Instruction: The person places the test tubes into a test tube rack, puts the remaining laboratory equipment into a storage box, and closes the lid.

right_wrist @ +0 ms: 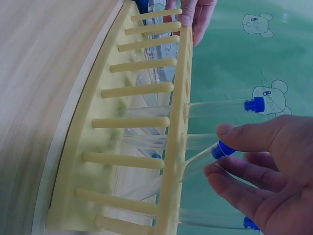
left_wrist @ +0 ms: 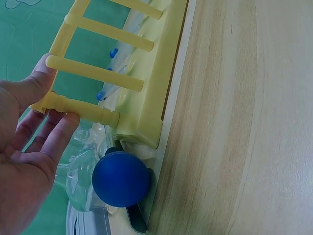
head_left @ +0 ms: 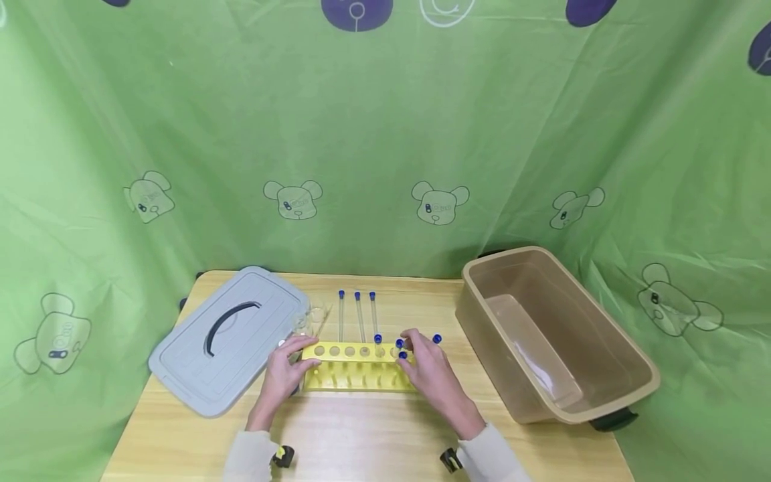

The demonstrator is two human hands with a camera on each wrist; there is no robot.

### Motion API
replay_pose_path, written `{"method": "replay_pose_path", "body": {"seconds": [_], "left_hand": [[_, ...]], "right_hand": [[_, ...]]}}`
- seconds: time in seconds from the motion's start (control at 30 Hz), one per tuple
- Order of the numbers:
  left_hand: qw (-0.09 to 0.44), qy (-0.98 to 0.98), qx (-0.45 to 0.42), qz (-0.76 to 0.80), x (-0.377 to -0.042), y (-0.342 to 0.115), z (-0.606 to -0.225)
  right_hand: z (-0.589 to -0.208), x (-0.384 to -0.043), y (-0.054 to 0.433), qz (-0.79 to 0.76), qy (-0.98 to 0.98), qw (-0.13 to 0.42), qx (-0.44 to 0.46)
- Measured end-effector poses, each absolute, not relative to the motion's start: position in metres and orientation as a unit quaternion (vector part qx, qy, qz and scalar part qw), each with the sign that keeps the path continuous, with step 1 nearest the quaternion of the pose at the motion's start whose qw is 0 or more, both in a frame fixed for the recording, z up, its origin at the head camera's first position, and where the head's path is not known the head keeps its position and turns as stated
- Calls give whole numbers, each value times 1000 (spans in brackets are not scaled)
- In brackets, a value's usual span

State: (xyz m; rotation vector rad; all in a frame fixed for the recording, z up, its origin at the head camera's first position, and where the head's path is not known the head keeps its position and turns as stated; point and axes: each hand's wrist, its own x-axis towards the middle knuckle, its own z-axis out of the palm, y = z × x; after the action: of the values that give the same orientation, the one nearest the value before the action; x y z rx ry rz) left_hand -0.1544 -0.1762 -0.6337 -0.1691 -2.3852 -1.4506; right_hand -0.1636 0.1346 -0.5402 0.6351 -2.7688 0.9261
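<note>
A yellow test tube rack [head_left: 361, 376] stands across the table. My left hand [head_left: 283, 368] grips its left end, thumb and fingers around the top bar and the end post [left_wrist: 83, 108]. At the right part of the rack, my right hand [head_left: 435, 376] pinches a clear test tube by its blue cap [right_wrist: 222, 149], between thumb and fingertips. That tube leans in its hole. Other capped tubes stand in the rack on either side, one with its blue cap [right_wrist: 254, 104] in plain sight. Three more capped test tubes [head_left: 359, 314] lie on the table behind the rack.
A grey lid [head_left: 241, 335] with a black handle lies at the left. Clear vessels [head_left: 310, 318] stand between it and the rack, near a round blue thing [left_wrist: 121, 178]. A large brown bin [head_left: 506, 355] stands at the right. Green curtains hang around the table.
</note>
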Motion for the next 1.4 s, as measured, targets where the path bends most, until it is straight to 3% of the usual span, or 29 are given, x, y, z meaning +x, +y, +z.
{"method": "replay_pose_path", "body": {"seconds": [0.7, 1.4], "left_hand": [[143, -833, -54, -532, -153, -177, -630], [152, -832, -58, -530, -154, -176, -633]], "right_hand": [[-522, -158, 143, 326, -875, 221, 280], [-527, -163, 149, 341, -882, 200, 256]]}}
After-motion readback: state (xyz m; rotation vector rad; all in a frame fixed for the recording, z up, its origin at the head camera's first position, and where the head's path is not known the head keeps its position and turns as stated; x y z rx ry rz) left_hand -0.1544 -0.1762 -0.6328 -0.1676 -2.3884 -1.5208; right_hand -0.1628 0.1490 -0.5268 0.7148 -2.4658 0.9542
